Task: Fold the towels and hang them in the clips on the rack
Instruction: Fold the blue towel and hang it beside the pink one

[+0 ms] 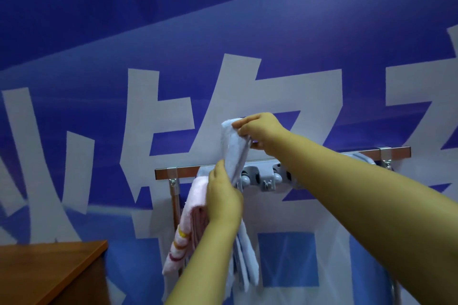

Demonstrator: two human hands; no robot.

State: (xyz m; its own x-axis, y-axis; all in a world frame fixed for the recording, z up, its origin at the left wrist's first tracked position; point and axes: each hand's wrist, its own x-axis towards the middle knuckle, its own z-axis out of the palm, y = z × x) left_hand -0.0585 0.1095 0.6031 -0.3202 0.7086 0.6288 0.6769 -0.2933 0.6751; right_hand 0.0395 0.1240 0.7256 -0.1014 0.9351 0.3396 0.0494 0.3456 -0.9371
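Head camera looks up at my two hands by the rack. My right hand (257,131) is up high, and its fingers pinch the folded top of the light blue towel (234,146). My left hand (224,195) is lower down, with its fingers and thumb curled round the middle of the same towel, just in front of the clips. The towel runs from one hand down to the other, and then its loose ends hang below my left wrist. I cannot tell if the towel is inside a clip yet, because my left hand hides that spot.

Just beside my left hand hangs a pink towel (195,205) with orange and red stripes near its bottom. Its top is tucked behind my hand and the blue towel, so I cannot see what holds it up.

The grey clip strip (262,176) sits on the brown rack bar (183,172). Two or three clips show between my arms. My right arm covers the rest of the strip. The bar comes out again past my arm, on the right.

A metal post (174,203) goes down from the left end of the bar. A brown wooden table corner (49,262) is at the bottom left, cut off by the edge. Behind it all is a blue banner (223,20) with big white letters, too close up to read.
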